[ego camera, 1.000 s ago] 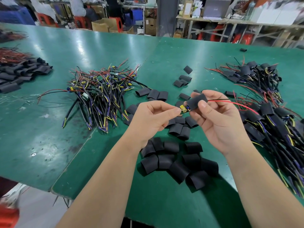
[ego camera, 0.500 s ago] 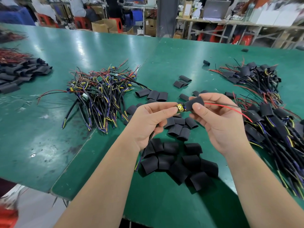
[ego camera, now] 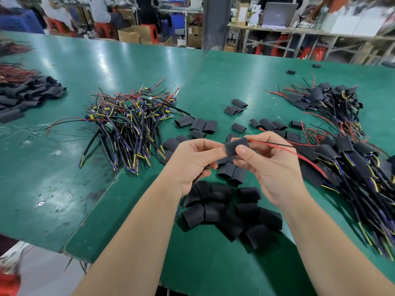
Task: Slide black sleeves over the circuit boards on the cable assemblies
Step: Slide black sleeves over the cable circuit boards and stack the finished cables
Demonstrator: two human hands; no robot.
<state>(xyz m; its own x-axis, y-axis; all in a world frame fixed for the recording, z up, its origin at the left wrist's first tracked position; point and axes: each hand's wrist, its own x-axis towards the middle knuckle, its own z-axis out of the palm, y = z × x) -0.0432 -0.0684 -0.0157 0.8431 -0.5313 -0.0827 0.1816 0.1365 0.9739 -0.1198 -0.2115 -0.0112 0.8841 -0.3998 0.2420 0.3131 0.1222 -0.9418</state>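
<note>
My right hand (ego camera: 271, 165) pinches a black sleeve (ego camera: 236, 146) between thumb and fingertips, and my left hand (ego camera: 192, 161) is closed on the black cable (ego camera: 192, 184) that runs down out of my palm. The two hands meet just above the counter (ego camera: 149, 67). The circuit board is hidden, so I judge it sits inside the sleeve, but I cannot tell how far. Red and black leads (ego camera: 277, 145) trail out the sleeve's right end.

If I push with the board skewed, its parts could snag the sleeve mouth and buckle it. Pulling on the thin leads instead of the cable could strain their joints. The leads hang over the finished pile (ego camera: 342, 150) on my right and may catch there. Loose sleeves (ego camera: 230, 212) lie directly below; dropping this one would lose it among them. The unsleeved bundle (ego camera: 128, 118) waits well apart, left.
</note>
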